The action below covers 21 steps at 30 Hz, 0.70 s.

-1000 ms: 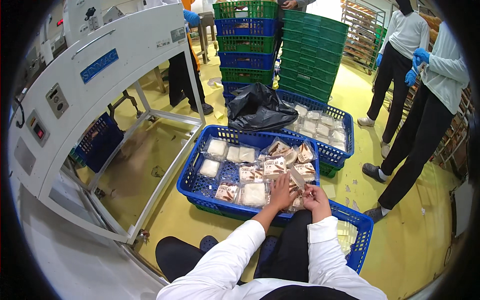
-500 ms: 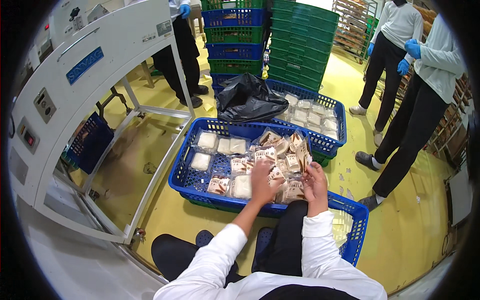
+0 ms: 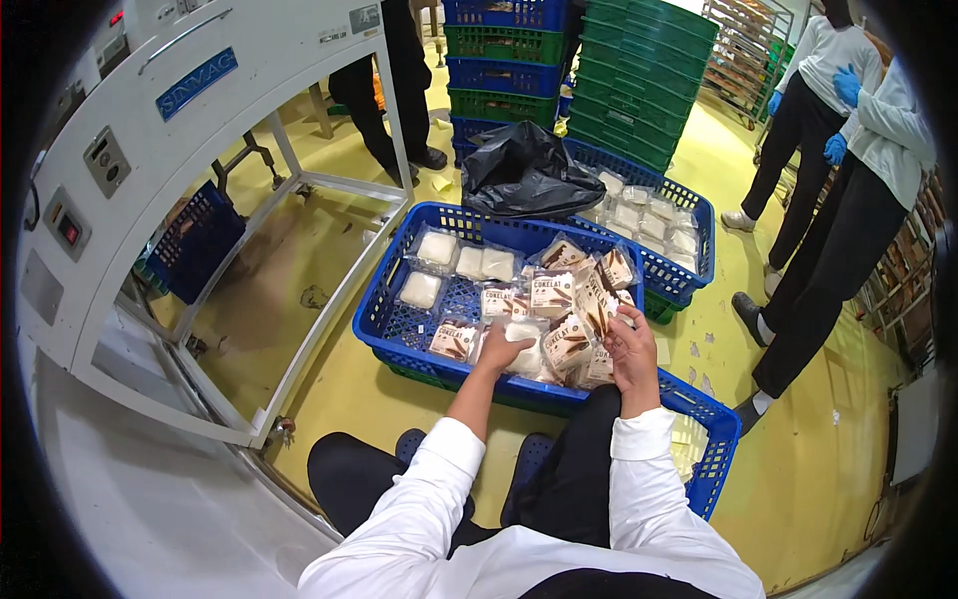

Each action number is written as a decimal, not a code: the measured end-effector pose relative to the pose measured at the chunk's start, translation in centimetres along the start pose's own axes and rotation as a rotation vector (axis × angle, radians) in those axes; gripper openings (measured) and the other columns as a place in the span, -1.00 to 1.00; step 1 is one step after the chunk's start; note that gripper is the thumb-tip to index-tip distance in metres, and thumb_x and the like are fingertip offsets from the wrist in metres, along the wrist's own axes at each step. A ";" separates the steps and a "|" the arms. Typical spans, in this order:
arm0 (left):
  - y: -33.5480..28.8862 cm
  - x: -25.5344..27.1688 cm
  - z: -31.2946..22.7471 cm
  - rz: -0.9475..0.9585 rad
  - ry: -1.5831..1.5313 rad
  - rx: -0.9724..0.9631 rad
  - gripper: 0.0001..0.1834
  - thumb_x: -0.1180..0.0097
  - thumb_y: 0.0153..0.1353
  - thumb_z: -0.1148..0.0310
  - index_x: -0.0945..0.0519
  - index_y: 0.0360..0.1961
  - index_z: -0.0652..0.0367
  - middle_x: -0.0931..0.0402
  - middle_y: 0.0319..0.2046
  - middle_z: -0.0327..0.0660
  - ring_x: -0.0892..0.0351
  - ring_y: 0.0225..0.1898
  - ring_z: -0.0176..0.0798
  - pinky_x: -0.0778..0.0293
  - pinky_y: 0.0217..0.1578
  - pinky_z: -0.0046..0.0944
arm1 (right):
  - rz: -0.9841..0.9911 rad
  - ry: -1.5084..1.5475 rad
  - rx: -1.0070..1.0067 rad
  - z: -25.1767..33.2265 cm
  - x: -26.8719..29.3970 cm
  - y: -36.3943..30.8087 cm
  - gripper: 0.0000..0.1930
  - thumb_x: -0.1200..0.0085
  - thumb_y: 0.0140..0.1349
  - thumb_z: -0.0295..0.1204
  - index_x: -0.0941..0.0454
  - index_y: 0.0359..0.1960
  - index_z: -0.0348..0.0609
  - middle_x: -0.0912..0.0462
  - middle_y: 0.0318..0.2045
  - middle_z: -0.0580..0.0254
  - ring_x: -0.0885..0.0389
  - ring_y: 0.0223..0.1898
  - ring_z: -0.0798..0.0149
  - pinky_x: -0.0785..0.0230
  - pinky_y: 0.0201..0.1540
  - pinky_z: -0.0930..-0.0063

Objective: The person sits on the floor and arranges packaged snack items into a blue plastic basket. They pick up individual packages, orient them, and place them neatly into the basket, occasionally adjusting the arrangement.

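A blue plastic crate (image 3: pixel 395 354) stands before my knees, holding white bread in clear packets (image 3: pixel 420 290) on its left. Packets with brown-and-white printed labels (image 3: pixel 551 292) are heaped on its right. My right hand (image 3: pixel 633 357) pinches a labelled bread packet (image 3: pixel 596 299) by its edge and holds it tilted above the heap. At the crate's near side, my left hand (image 3: pixel 502 349) reaches over a plain white packet (image 3: pixel 523 334), thumb spread from the fingers. Its fingertips are partly hidden, and whether it touches that packet is unclear.
A black plastic bag (image 3: pixel 529 170) lies across the far rim. Behind is another blue crate (image 3: pixel 699 245) of packets. Smaller yellowish pieces fill a crate (image 3: pixel 716 454) by my right knee. Tall crate stacks (image 3: pixel 639 80), a white machine frame (image 3: pixel 329 299) and people (image 3: pixel 838 200) stand around.
My left hand has drawn back left from the labelled heap to the plain white packet, its fingers less bunched. The right hand keeps its packet. The whole view has shifted slightly.
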State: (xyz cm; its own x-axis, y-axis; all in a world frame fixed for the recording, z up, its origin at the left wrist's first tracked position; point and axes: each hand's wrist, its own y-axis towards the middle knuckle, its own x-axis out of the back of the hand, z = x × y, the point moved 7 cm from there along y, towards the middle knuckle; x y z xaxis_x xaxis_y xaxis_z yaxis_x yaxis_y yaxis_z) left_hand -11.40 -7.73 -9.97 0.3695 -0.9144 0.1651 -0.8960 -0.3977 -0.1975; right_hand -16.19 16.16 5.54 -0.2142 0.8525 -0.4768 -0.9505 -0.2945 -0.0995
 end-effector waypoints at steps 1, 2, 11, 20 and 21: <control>-1.3 -0.6 -1.5 -0.065 0.123 -0.021 0.00 -0.50 -0.10 0.17 -0.21 0.28 0.35 -0.44 0.14 0.17 -0.45 0.18 0.08 -0.37 0.17 -0.10 | 0.010 -0.033 0.036 0.4 0.1 -0.1 -0.58 -0.23 0.16 -0.53 -0.38 0.04 -0.16 -0.59 -0.42 0.34 -0.50 -0.45 0.46 -0.34 -0.32 0.60; -1.9 1.1 -0.8 -0.191 0.171 -0.040 -0.05 -0.50 -0.10 0.19 -0.22 0.23 0.34 -0.46 0.10 0.15 -0.47 0.15 0.08 -0.37 0.16 -0.09 | 0.045 -0.110 0.072 0.0 -1.6 -0.4 -0.56 -0.24 0.15 -0.53 -0.37 0.06 -0.17 -0.59 -0.42 0.34 -0.51 -0.44 0.46 -0.33 -0.31 0.59; -8.1 4.1 -4.5 -0.202 -1.236 -0.073 -0.50 -0.17 0.25 0.48 -0.30 0.18 0.20 -0.48 0.07 -0.07 -0.54 0.07 -0.06 -0.54 0.04 -0.05 | 0.065 -0.416 0.174 -0.4 -2.3 -1.0 -0.71 -0.31 0.10 -0.50 -0.49 -0.18 -0.24 -0.66 -0.41 0.29 -0.54 -0.38 0.50 -0.31 -0.26 0.59; -8.9 2.9 -8.1 -0.061 -1.281 -0.129 -0.37 -0.17 0.15 0.65 -0.23 0.22 0.11 -0.41 0.12 -0.08 -0.47 0.15 -0.02 -0.47 0.14 0.01 | 0.036 -0.263 0.236 0.5 -1.6 -0.2 -0.76 -0.22 0.15 -0.57 -0.49 -0.15 -0.18 -0.62 -0.25 0.29 -0.55 -0.22 0.43 -0.38 -0.16 0.54; -9.0 2.9 -8.0 -0.080 -1.272 -0.130 -0.36 -0.18 0.15 0.65 -0.22 0.22 0.11 -0.40 0.12 -0.08 -0.47 0.15 -0.02 -0.47 0.14 0.01 | 0.041 -0.266 0.220 0.1 -1.6 -0.3 -0.70 -0.22 0.15 -0.56 -0.46 -0.08 -0.21 -0.61 -0.19 0.25 -0.56 -0.15 0.38 -0.40 -0.13 0.51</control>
State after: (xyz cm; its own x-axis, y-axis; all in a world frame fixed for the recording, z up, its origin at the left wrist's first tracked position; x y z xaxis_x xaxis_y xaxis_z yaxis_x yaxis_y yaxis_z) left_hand -4.24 -6.23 -0.02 0.3331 -0.3444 -0.8778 -0.8510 -0.5106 -0.1226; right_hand -15.57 14.93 6.47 -0.2766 0.9331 -0.2296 -0.9596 -0.2551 0.1190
